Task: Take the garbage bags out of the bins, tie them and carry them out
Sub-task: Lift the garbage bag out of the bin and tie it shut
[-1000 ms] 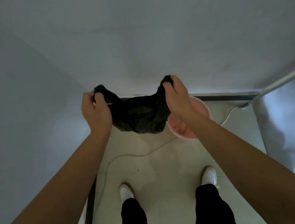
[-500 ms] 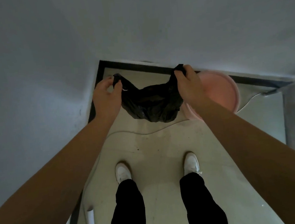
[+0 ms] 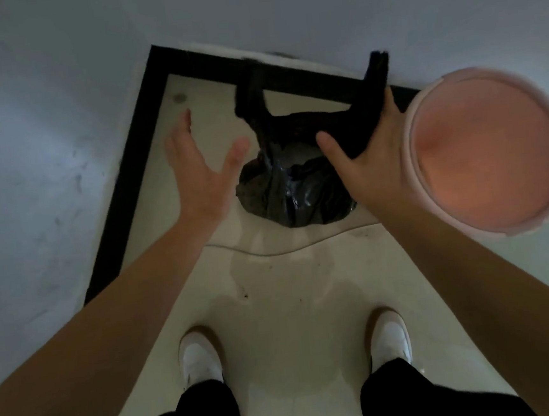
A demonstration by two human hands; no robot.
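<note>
In the corner of the room, above the pale floor [image 3: 291, 306], the two hands are apart with the black garbage bag [image 3: 294, 189] between them. The left hand [image 3: 202, 171] is spread, fingers straight and thumb out toward the bag. It holds nothing and stands just beside the bag's left side without touching it. The right hand [image 3: 372, 162] is clamped on the bag's right handle [image 3: 370, 100], the thumb laid across the black plastic, and the end of the strap sticks up past the fingers. The bag's left handle [image 3: 252, 97] stands free, well clear of the left hand. The crumpled, glossy body of the bag hangs below and between both hands. I cannot tell whether its underside rests on the floor.

Just right of the right hand is a round pink bin [image 3: 412, 162], its mouth facing the camera and its rim close to the back of that hand. A thin cable [image 3: 270, 253] runs across the floor below the bag. Black skirting [image 3: 135, 147] edges the floor where it meets the grey walls [image 3: 27, 130]. Nearer the camera are two white shoes [image 3: 200, 357] and black trousers [image 3: 204, 413].
</note>
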